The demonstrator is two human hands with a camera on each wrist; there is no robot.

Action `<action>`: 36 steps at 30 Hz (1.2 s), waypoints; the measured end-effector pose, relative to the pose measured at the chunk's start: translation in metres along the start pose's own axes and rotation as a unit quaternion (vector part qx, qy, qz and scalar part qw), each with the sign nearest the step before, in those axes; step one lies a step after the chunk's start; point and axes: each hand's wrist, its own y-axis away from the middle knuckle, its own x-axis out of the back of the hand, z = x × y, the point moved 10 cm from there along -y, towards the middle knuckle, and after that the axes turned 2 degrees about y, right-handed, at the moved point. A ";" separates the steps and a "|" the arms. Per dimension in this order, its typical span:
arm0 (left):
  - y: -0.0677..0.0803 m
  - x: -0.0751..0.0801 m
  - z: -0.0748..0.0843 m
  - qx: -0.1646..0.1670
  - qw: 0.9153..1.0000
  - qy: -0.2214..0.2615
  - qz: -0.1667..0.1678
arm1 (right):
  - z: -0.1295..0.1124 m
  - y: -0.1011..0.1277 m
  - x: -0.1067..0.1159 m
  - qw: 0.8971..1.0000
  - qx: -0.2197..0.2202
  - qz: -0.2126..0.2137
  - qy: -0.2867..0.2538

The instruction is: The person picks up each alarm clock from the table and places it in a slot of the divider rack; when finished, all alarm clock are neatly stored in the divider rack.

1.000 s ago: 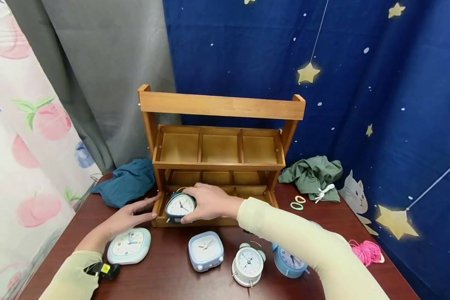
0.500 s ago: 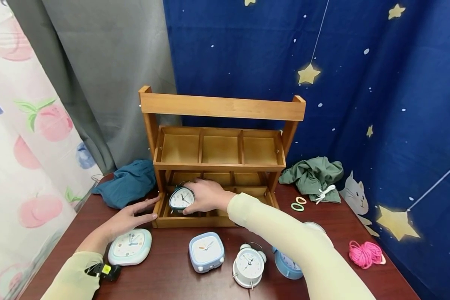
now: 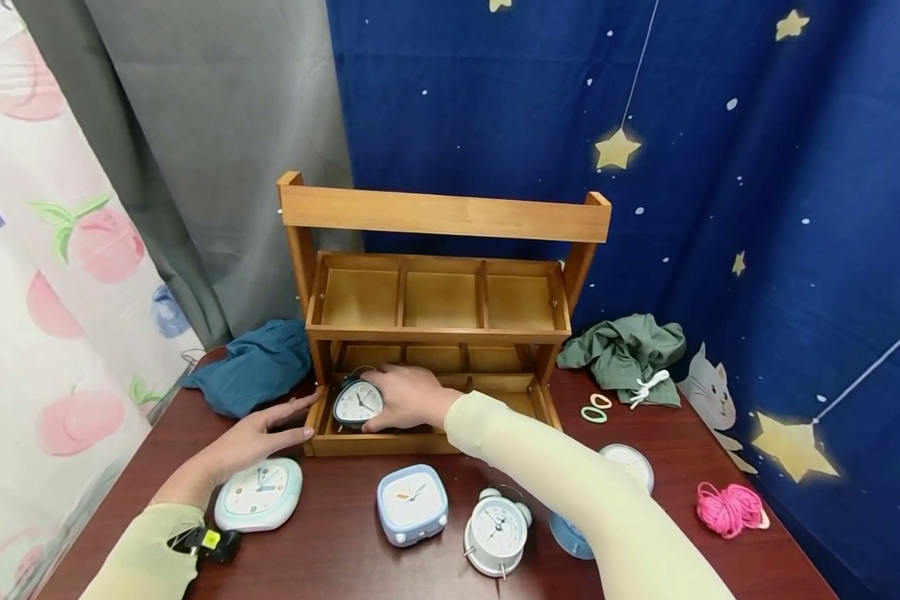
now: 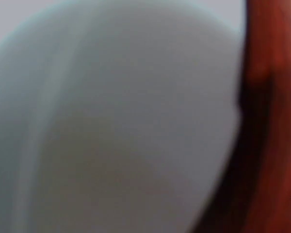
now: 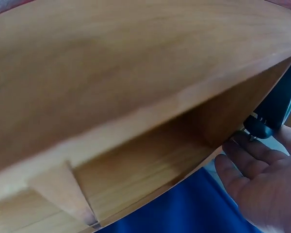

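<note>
A dark green alarm clock (image 3: 358, 402) with a white dial stands in the lower left compartment of the wooden shelf (image 3: 446, 210). My right hand (image 3: 408, 397) grips it from its right side, thumb low at the front and fingers behind. In the right wrist view, that hand (image 5: 266, 179) has its fingers at the dark clock body (image 5: 279, 104), beside the wooden compartments. My left hand (image 3: 251, 433) rests with extended fingers against the left end of the lower tray. Below it lies a pale mint clock (image 3: 259, 493); the left wrist view is blurred by a close grey surface.
In front of the shelf stand a light blue square clock (image 3: 412, 504), a white twin-bell clock (image 3: 497, 532) and a blue clock (image 3: 568, 533), partly under the right sleeve. Teal cloth (image 3: 255, 367), green cloth (image 3: 622, 354), hair ties (image 3: 594, 413) and pink yarn (image 3: 730, 509) lie around.
My right hand has brought the dark green clock slightly up and back into the lower left compartment, shifting it a little left in the last half second. My left hand has stayed put.
</note>
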 end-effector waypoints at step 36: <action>-0.001 0.000 0.000 -0.008 1.000 -0.006 0.001 | -0.004 0.091 0.039 0.983 0.064 -0.014 -0.169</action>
